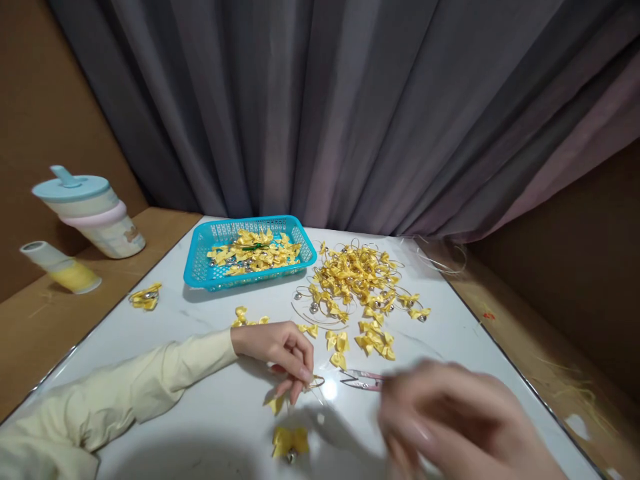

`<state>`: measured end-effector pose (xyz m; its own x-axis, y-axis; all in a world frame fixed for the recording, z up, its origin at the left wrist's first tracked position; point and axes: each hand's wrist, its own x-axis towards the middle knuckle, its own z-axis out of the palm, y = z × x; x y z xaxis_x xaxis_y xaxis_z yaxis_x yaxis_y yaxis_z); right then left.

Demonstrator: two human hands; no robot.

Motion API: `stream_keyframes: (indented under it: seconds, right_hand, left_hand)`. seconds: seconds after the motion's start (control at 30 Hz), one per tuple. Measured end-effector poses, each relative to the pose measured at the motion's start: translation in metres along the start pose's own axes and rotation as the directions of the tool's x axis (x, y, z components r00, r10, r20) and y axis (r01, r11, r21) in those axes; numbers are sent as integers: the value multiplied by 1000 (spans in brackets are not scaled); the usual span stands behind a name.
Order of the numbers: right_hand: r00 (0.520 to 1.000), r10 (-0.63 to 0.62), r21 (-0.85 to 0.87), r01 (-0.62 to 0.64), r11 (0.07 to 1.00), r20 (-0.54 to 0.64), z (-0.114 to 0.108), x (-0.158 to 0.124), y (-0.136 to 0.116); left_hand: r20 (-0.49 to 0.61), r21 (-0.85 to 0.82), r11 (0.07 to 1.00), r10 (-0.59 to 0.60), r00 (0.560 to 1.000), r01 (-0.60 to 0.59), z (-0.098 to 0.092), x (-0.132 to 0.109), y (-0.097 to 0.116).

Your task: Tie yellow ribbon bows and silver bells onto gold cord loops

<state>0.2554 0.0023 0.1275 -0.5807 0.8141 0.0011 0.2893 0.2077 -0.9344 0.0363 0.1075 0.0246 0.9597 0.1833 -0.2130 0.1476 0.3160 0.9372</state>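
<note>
Over the middle of the table my left hand [285, 350] is closed in a pinch on a thin cord [317, 381], whose small loop shows by the fingertips. A yellow ribbon bow [275, 405] is just below those fingers; whether it is tied to the cord I cannot tell. Nearer me lies another yellow bow with a small silver bell [291, 455]. My right hand [465, 420] is close to the camera and blurred, its thumb and fingers curled together. Anything between them is too smeared to name. Partly behind it lies a pair of pink-handled thread snips [361, 380].
A blue basket [200, 270] holds yellow bows and bells. Beside it spreads a heap of bows on cords [355, 273], with loose bows [375, 340] in front. At left stand a lidded cup [103, 220] and a spool of yellow thread [73, 275]. A grey curtain [300, 113] hangs behind.
</note>
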Motion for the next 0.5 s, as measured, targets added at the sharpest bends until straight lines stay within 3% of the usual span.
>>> stream_keyframes:
  seconds: [0.03,0.1,0.2,0.37,0.5]
  right_hand:
    - [992,51,-72,-60,996,-113,0,11,4]
    - [980,81,-194,-116,974,-179,1,31,14]
    - [991,116,-204,-128,971,-71,4,47,29]
    - [983,146,-66,-139,988,112,4,50,43]
    - [971,172,-51,-165,985,169,4,51,46]
  left_hand:
    - [-20,30,1000,-2,1000,3,2,-2,5]
    - [-54,87,996,-7,999,11,5,-7,15]
    - [-90,152,988,6,996,7,9,-14,29]
    - [-147,317,948,8,989,40,14,-21,45]
    - [-138,390,918,-15,990,68,17,-23,49]
